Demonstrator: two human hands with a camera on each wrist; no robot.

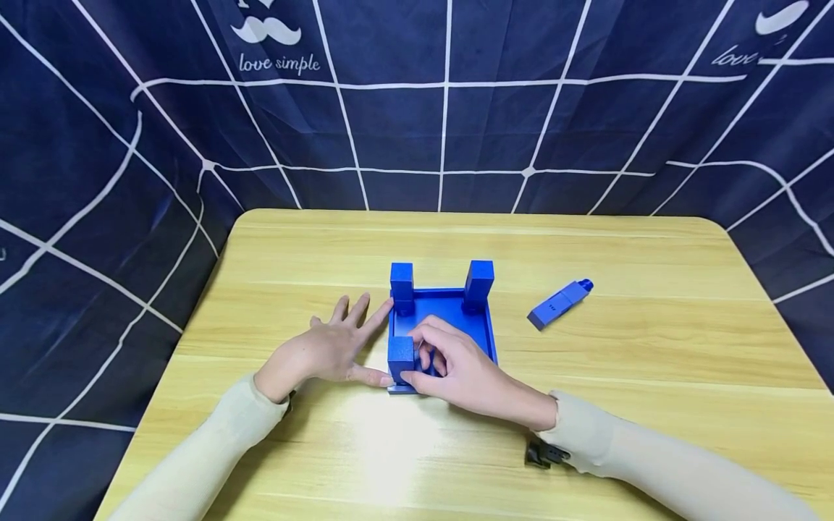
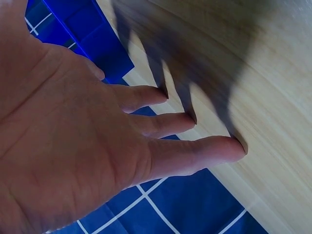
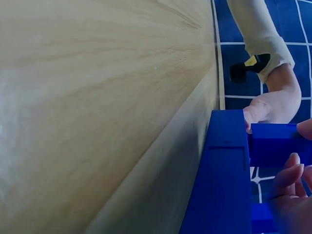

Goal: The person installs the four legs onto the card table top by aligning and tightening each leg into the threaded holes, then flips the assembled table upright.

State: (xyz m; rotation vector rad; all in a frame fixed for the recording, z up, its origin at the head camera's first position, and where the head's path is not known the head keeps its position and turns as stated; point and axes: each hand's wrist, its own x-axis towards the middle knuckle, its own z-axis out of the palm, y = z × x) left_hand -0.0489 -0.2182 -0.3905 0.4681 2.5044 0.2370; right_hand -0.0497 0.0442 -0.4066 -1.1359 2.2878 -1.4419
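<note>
A blue square panel (image 1: 433,305) with a raised rim lies on the table, blue posts standing at its corners. My right hand (image 1: 465,373) pinches the near-left post (image 1: 400,360) between thumb and fingers; the right wrist view shows this post (image 3: 275,141) against the panel's edge (image 3: 222,170). With fingers spread and straight, my left hand (image 1: 326,351) touches the panel's left side at thumb and index finger. Its other fingers (image 2: 195,153) reach down to the tabletop. At the far corners stand the far-left post (image 1: 402,286) and the far-right post (image 1: 480,282). My right hand partly hides the near-right corner.
Right of the panel, a loose blue post (image 1: 559,305) with a threaded-looking end lies on its side on the wooden table (image 1: 651,391). Dark blue cloth (image 1: 391,130) with white grid lines hangs behind the table and along both sides.
</note>
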